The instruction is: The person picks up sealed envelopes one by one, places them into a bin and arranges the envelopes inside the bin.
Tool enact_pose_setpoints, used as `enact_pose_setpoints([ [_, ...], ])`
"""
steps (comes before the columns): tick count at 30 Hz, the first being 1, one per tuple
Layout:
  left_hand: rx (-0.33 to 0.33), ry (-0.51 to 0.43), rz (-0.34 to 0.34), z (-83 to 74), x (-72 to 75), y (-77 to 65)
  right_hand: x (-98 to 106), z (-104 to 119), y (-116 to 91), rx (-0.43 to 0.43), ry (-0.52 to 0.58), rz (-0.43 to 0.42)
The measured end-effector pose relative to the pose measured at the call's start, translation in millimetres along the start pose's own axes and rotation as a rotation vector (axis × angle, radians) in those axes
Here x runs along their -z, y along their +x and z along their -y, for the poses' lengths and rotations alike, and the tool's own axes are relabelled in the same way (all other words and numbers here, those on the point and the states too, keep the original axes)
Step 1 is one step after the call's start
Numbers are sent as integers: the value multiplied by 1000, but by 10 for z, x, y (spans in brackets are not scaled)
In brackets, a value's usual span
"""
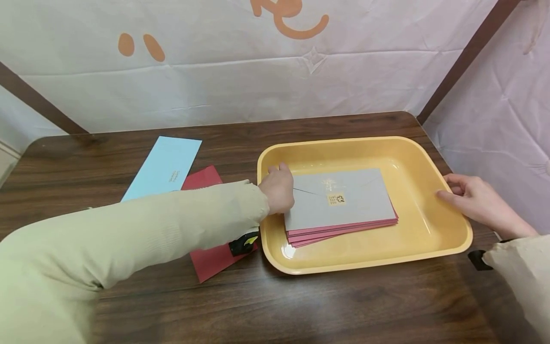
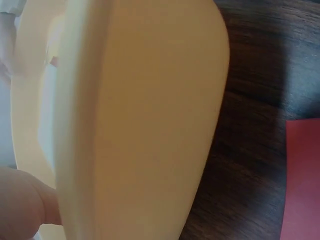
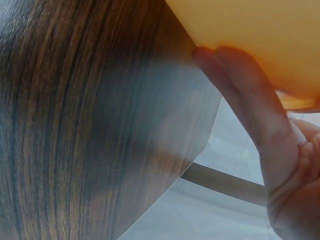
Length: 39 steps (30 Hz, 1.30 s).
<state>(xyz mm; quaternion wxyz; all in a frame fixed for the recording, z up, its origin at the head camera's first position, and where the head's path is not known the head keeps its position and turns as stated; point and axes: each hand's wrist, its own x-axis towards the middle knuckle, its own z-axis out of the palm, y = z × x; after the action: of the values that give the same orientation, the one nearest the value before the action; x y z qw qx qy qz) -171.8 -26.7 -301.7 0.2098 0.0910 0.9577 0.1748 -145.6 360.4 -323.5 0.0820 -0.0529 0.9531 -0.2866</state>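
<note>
A yellow plastic tray [image 1: 429, 191] holds a stack of red envelopes [image 1: 343, 233] topped by a grey one [image 1: 356, 184] with a gold "just for you" label. My right hand [image 1: 477, 200] grips the tray's right rim, thumb over the top and fingers against the underside. Over the left rim reaches my left hand [image 1: 278, 191], fingers bent down beside the stack's left edge. In the left wrist view, a digit [image 2: 47, 200] dips inside behind the tray's wall [image 2: 150, 110]. I cannot tell whether the left fingers hold an envelope.
Left of the tray, a light blue envelope [image 1: 165, 162] lies beside a red envelope [image 1: 206, 267], which my left sleeve [image 1: 172, 220] partly covers. The dark wooden table [image 1: 301, 306] meets a white cloth backdrop [image 1: 223, 91] behind. More cloth [image 1: 494, 119] hangs at the right.
</note>
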Motion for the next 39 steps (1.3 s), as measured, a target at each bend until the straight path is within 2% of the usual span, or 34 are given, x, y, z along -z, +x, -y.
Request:
enact_pose_setpoints([
  [6, -22, -15, 4, 37, 15, -18, -6, 0, 11, -4, -2, 3],
  [11, -70, -148, -32, 154, 47, -37, -15, 3, 21, -16, 11, 23],
  [18, -222, -368, -206, 362, 79, -173, -15, 20, 28, -37, 38, 49],
  [20, -240, -401, -268, 418, 91, -223, -12, 22, 31, -34, 33, 47],
  [23, -234, -427, -348, 509, 117, -277, -13, 21, 38, -40, 30, 48],
  [27, -190, -412, -386, 729, 139, -332, -20, 15, 40, -54, 28, 56],
  [30, -173, -357, -356, 951, 134, -387, -26, 15, 34, -64, 30, 66],
  [39, -236, -41, -280, 1570, 202, -504, -30, 11, 38, -51, 52, 69],
])
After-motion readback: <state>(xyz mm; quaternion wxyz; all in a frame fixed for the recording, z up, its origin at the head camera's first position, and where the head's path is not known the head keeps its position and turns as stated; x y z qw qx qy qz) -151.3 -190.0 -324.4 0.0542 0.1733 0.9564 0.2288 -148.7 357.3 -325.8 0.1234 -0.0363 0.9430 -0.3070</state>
